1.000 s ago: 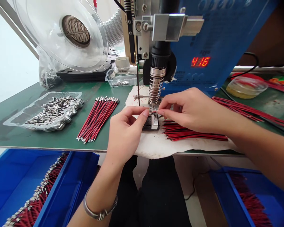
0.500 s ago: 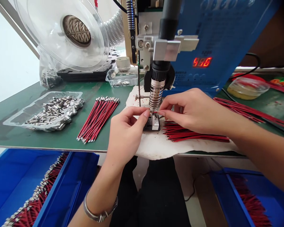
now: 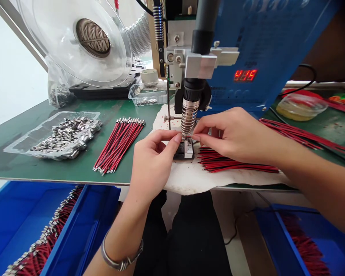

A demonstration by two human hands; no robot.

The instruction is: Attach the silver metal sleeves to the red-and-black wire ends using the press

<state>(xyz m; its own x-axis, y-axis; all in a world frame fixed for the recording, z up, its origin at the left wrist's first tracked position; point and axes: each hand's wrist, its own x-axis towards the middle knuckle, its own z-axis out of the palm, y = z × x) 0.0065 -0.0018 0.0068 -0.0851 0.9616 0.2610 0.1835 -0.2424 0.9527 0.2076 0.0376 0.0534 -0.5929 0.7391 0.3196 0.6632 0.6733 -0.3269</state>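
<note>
My left hand (image 3: 153,161) pinches thumb and forefinger together at the left side of a small metal fixture (image 3: 189,148); what lies in that pinch is hidden by the fingertips. From the right, my right hand (image 3: 232,134) closes thumb and forefinger on a thin red wire (image 3: 189,137), whose end lies over the fixture. Directly above, the spring-wrapped soldering iron (image 3: 189,113) of a blue machine (image 3: 264,50) points down at the spot between both hands. Under my right hand lies a bundle of red and black wires (image 3: 238,165) on a white cloth (image 3: 189,178).
At left are a clear tray of small metal parts (image 3: 66,134) and a bundle of wires with metal ends (image 3: 119,143). Blue bins (image 3: 97,226) with more wires stand below the table edge. A clear round fume hood (image 3: 60,42) is behind; more wires (image 3: 299,134) lie right.
The soldering iron's holder has come down slightly toward the fixture. The red display went from 416 to 415. Both hands stay nearly still.
</note>
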